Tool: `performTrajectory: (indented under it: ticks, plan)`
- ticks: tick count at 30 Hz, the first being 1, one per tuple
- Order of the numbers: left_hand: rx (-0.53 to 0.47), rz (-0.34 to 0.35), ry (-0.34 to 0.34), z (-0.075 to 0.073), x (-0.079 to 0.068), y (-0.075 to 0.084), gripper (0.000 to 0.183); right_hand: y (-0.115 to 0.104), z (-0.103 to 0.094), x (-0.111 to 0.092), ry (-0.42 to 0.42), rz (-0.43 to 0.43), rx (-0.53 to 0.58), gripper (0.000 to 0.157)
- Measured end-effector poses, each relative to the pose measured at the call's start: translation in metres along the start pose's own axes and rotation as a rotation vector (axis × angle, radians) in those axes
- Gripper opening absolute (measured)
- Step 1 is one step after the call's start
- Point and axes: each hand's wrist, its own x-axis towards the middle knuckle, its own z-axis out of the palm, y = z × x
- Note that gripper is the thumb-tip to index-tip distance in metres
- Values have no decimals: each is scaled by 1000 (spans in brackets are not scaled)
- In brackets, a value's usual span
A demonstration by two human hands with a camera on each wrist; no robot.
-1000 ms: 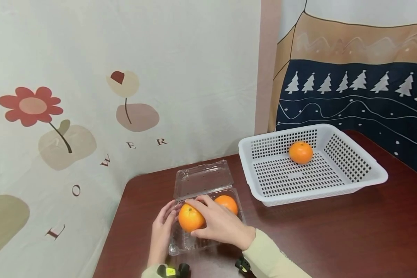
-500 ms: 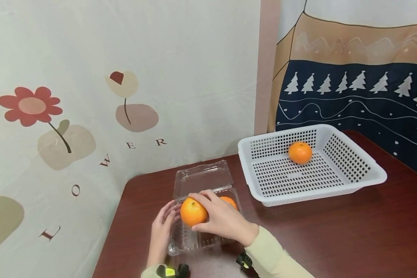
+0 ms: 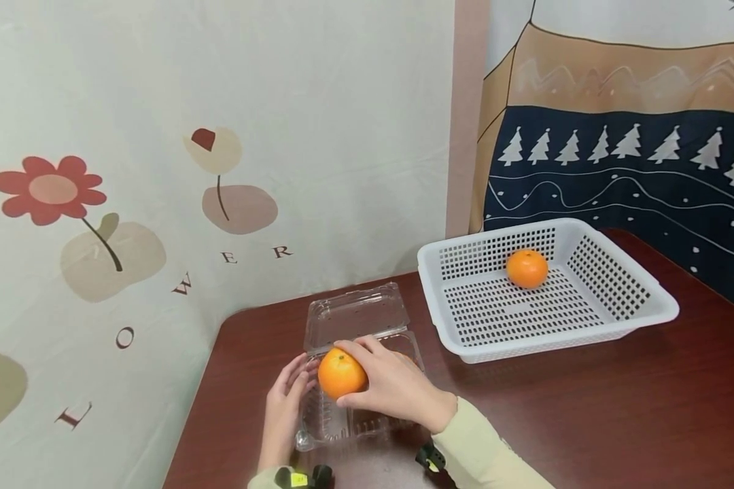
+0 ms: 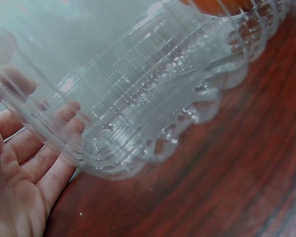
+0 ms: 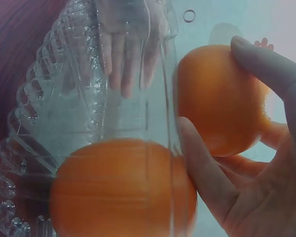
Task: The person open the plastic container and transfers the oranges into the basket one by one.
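Note:
My right hand [image 3: 397, 386] grips an orange [image 3: 341, 373] between thumb and fingers, above the clear plastic clamshell box [image 3: 327, 424]. The right wrist view shows this fruit beside the box's upper edge. Through the clear wall there, a second orange [image 5: 123, 192] appears inside the box; in the head view the right hand covers most of it. At the box's left side is my left hand [image 3: 284, 401], its fingers extended and loosely bent along the wall. The left wrist view has those fingers [image 4: 39, 153] against the clear plastic. The box's lid [image 3: 357, 316] lies folded back.
A white plastic basket [image 3: 459, 350] with perforated sides stands at the right, holding one orange [image 3: 527, 269]. Under everything is a dark red-brown table [image 3: 563, 414]. A printed cloth [image 3: 355, 136] hangs behind the table's back edge.
My right hand has shifted slightly up and right with the orange, covering more of the second one in the box. The left hand stays at the box's side.

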Motion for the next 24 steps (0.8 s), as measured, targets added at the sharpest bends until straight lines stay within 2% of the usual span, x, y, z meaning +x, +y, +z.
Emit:
performTrajectory:
  ticks: [13,24]
  plan:
    - [9,-16,1,0,0,0,39,3,-6,0,25,31,-25,76]
    - [6,-6,-7,-1,1,0,38,6,-15,1,67,20,-39,76]
